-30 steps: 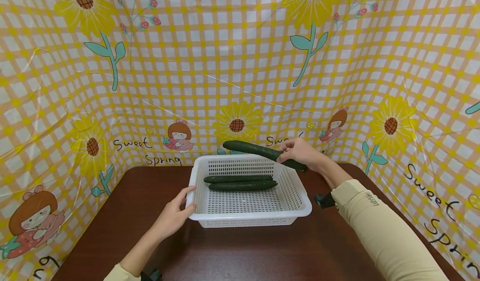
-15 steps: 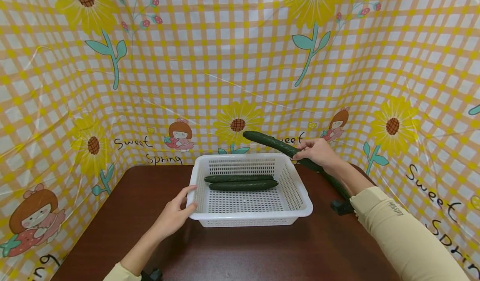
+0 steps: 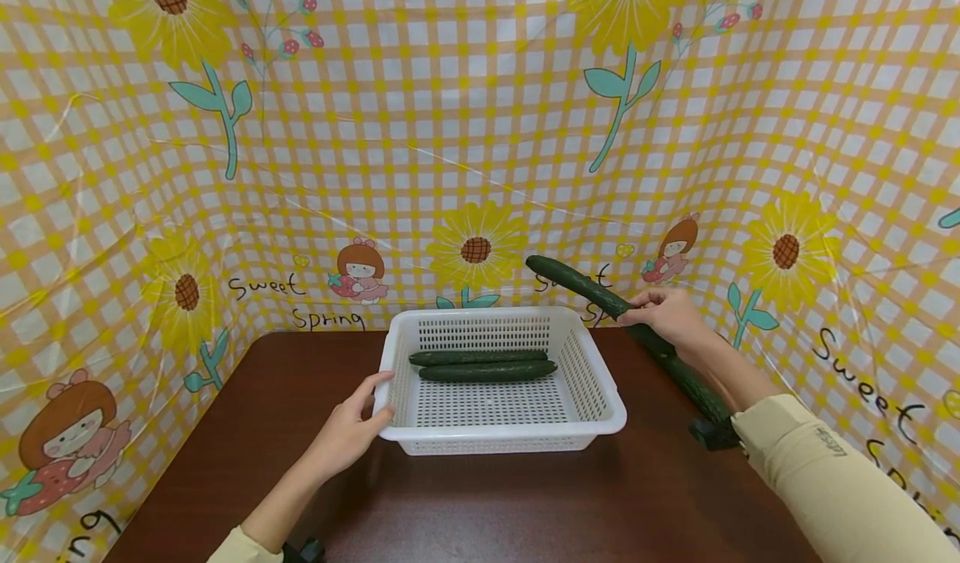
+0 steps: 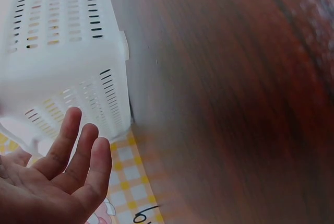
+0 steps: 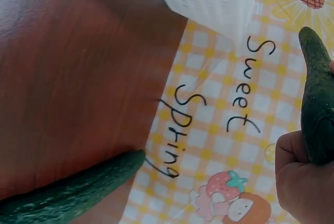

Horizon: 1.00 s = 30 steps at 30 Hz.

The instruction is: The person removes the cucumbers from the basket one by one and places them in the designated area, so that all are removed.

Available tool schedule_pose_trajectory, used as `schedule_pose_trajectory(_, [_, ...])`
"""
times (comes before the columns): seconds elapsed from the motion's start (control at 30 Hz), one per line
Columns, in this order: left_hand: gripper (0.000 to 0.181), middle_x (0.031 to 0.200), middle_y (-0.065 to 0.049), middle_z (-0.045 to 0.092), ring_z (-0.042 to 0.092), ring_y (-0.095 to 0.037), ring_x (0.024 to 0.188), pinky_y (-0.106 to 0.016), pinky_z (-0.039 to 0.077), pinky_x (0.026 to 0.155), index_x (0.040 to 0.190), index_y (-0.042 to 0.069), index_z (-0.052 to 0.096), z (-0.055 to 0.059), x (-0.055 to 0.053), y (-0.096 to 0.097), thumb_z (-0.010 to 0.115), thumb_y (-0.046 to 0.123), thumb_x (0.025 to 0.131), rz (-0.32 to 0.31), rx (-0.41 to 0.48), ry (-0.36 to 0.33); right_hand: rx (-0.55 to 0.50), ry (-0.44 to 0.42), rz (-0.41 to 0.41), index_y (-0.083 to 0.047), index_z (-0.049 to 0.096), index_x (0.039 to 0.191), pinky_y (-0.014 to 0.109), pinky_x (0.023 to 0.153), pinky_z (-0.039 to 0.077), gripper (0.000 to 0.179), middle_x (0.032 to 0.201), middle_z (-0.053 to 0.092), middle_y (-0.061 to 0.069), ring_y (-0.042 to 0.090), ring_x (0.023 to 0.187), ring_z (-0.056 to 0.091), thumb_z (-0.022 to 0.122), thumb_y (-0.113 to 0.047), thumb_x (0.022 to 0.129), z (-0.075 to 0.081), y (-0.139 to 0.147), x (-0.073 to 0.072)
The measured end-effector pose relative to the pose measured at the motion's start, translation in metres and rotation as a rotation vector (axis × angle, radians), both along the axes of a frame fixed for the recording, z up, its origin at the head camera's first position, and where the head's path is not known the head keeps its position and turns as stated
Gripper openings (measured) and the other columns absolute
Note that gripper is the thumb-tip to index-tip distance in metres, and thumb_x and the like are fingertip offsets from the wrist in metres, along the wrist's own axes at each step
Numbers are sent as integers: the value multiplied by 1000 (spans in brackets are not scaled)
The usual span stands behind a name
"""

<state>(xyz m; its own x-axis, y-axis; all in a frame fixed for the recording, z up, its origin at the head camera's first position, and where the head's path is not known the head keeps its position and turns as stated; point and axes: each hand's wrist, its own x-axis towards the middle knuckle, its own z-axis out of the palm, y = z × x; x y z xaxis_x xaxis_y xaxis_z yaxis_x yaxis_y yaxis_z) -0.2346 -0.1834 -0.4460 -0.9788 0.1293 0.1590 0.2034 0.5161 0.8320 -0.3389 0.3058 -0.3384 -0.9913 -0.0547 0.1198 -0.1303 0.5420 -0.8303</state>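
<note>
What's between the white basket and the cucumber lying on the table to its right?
Only bare tabletop lies between the basket and that cucumber, as the head view shows.

The right hand [image 3: 671, 319] has drawn the held cucumber [image 3: 576, 282] rightward from the white basket [image 3: 498, 432], slanting it more steeply; the bench [image 3: 637, 496] cucumber [image 3: 692, 384] beneath has come into view.

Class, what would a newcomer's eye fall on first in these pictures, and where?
Probably first, the bright sunflower-print cloth rising behind and beside the dark table. Next, the white basket near the table's middle, with two cucumbers lying side by side inside. Then another cucumber, held at a slant in the right grip, right of centre in the head view.
</note>
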Motion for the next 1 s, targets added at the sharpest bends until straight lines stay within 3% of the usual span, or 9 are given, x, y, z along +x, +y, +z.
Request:
schedule_pose_trajectory(0.1, [54,129,-18,65,64,-23,106,-37,51,79,149,24,45,0,0,0,63,22,99,-6,4,1,3,-8,-25,-3,66,99,46,97,41,30,123,56,10,33,119,45,80,-27,85,-4,6,4])
schedule_pose_trajectory(0.47, [53,129,-17,65,63,-23,105,-37,50,79,149,25,45,2,0,0,63,23,99,-3,8,-13,-39,-51,-100,4,61,114,61,109,34,46,142,45,24,48,141,31,76,-32,89,-23,24,24])
schedule_pose_trajectory(0.67, [53,127,-16,66,64,-21,102,-36,50,78,149,24,45,3,-1,-1,63,23,99,-11,13,-7,-45,-37,-150,8,63,117,64,108,33,50,143,45,28,52,142,28,77,-31,89,-39,35,28])
schedule_pose_trajectory(1.0, [54,126,-14,67,63,-20,102,-35,49,80,150,27,44,1,-2,0,63,23,99,2,0,-15,-23,-69,-230,4,67,115,65,103,35,50,147,41,29,52,136,33,74,-38,90,-64,50,34])
